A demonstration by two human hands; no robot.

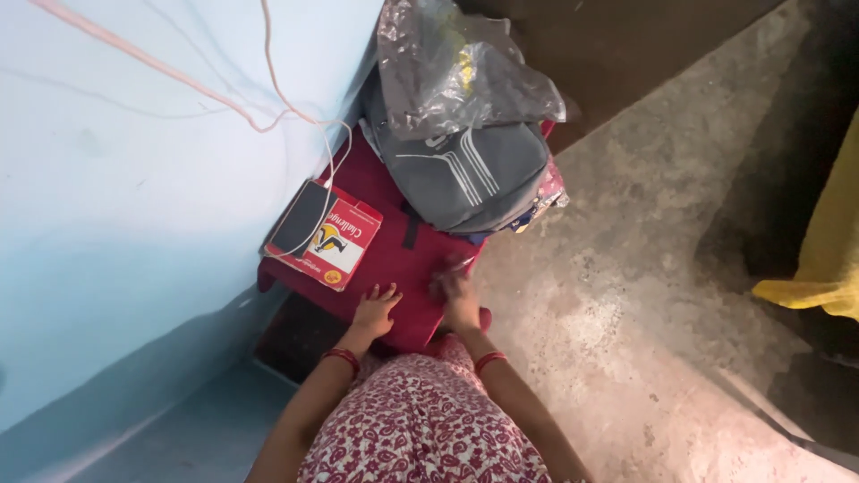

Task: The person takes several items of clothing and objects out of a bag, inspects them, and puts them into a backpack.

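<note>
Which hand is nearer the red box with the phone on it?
Left. The left hand rests flat on the maroon bag, just below and right of the red box. The right hand, blurred, is farther right, near the bag's edge.

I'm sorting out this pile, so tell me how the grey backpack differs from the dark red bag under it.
The grey backpack sits on top, bulging and rounded, with white stripes; the dark red bag lies flat underneath and is plain. The backpack carries a crumpled clear plastic bag; the red bag carries a red box with a phone. The left hand and right hand touch only the red bag. Both rest beside the blue wall.
</note>
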